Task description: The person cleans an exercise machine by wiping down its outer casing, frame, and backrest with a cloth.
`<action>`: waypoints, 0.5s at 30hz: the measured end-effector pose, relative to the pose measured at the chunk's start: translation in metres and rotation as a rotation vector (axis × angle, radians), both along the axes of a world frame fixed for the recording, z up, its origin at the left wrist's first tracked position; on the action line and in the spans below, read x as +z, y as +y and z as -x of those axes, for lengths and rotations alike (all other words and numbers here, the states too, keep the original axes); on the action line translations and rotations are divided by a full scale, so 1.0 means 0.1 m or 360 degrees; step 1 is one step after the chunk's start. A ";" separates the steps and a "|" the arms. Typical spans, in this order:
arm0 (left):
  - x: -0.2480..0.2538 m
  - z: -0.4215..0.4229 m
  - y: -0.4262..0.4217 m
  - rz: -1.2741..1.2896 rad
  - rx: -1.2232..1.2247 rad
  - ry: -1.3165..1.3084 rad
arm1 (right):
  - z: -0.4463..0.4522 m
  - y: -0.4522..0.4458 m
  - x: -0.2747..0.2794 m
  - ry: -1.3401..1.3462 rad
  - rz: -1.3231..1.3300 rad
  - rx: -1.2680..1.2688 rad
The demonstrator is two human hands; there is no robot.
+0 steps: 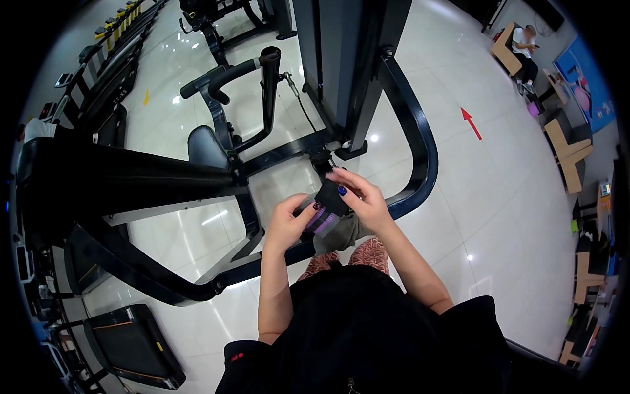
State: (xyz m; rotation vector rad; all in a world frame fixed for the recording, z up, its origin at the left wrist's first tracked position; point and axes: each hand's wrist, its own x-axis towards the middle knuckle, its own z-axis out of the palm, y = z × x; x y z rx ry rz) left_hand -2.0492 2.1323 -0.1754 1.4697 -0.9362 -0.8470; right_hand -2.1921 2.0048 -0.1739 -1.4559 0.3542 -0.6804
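Both hands are at a soft fabric piece with a black square part [333,197] and a purple striped band [321,221]; its exact kind is unclear. My left hand [289,222] grips it from the left, thumb on its near side. From the right, my right hand [366,202] pinches the black part between thumb and fingers; its nails are dark blue. Grey cloth [336,238] hangs just below the band, over my patterned leggings [371,253]. Whether cloth and band are one piece, I cannot tell.
Around me stands a dark exercise machine frame [420,151] with a padded seat [207,146] and handle [269,85]. Treadmills [134,345] line the left. A seated person [524,52] is at the far right, near wooden benches [567,154]. A red arrow [470,123] marks the floor.
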 end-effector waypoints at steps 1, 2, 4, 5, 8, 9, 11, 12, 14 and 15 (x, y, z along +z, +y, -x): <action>0.01 0.00 0.00 -0.0001 0.0003 0.0001 | 0.00 -0.01 0.00 0.0054 -0.0066 0.0054; 0.02 0.01 0.00 -0.0023 -0.0002 -0.0049 | -0.01 -0.01 0.00 0.0107 -0.0131 0.0109; 0.04 -0.01 0.01 -0.0046 -0.0005 -0.0101 | -0.04 0.01 -0.02 0.0171 -0.0098 0.0080; 0.05 -0.02 0.01 -0.0104 -0.0011 -0.0130 | -0.06 0.02 -0.03 0.0171 -0.0114 0.0065; 0.00 -0.05 0.02 -0.0175 -0.0022 -0.0208 | -0.08 0.05 -0.02 0.0183 -0.0123 0.0012; 0.00 -0.06 0.03 -0.0186 -0.0026 -0.0256 | -0.09 0.06 -0.01 0.0176 -0.0116 0.0004; 0.03 -0.03 0.02 -0.0140 -0.0010 -0.0188 | -0.09 0.08 -0.02 0.0170 -0.0112 -0.0011; 0.06 -0.01 0.02 -0.0084 0.0015 -0.0121 | -0.10 0.09 -0.02 0.0194 -0.0089 -0.0028; 0.09 0.00 0.02 -0.0151 -0.0007 -0.0127 | -0.11 0.09 -0.03 0.0215 -0.0058 -0.0042; 0.10 0.00 0.02 -0.0220 -0.0024 -0.0132 | -0.11 0.09 -0.03 0.0214 -0.0060 -0.0043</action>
